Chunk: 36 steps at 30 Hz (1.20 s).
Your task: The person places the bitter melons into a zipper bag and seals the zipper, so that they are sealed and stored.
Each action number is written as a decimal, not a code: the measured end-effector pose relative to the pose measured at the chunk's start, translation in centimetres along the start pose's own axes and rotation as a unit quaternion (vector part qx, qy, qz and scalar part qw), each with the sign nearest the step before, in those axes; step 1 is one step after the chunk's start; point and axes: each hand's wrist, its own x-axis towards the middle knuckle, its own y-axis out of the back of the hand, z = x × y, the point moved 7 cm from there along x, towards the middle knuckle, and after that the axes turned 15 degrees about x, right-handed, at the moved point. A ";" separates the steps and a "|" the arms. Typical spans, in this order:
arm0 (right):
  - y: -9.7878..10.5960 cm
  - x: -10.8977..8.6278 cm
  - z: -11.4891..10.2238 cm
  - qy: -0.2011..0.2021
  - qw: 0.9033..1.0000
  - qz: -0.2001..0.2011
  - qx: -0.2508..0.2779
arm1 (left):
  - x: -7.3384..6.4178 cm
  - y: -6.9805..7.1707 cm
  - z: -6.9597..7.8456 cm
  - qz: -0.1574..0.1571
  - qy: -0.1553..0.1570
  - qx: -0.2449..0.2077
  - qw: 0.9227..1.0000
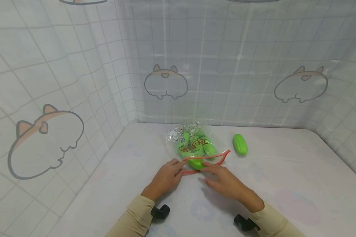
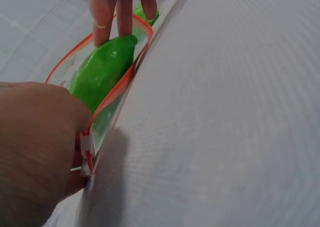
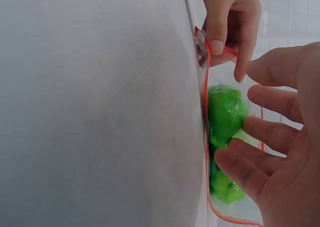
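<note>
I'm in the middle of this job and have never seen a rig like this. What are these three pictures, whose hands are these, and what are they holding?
There is no robot here: a person works bare-handed. The wide picture comes from a head camera looking forward and down; the other two are taken from the left and right wrists, each facing that hand's work. On the table lies a clear bag with green pieces inside; a loose green piece lies to its right. The left hand pinches one end of the bag's red-edged mouth. The right hand grips nothing; its fingertips are at the green piece in the mouth.
</note>
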 end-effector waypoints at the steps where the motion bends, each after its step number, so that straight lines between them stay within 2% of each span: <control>1: -0.1 0.1 0.0 0.000 1.000 0.000 0.001 | 0.0 0.0 0.0 0.000 0.000 0.000 1.000; 8: -0.5 0.9 0.1 0.010 1.000 -0.004 0.010 | 0.1 0.1 0.0 -0.001 -0.004 0.003 1.000; 19: -1.1 1.4 0.2 -0.007 1.000 -0.009 0.004 | 0.0 0.0 0.0 -0.015 0.007 0.003 1.000; 28: -0.8 1.2 -0.3 -0.006 0.998 -0.002 -0.059 | 0.0 -0.3 -0.1 -0.013 0.007 0.000 1.000; 32: -0.5 0.8 -0.4 -0.017 0.996 -0.010 -0.087 | 0.0 -0.4 -0.1 -0.022 0.011 0.001 1.000; 36: -0.6 0.7 0.0 -0.037 0.995 -0.031 -0.085 | 0.0 -0.4 -0.2 -0.026 0.015 0.002 1.000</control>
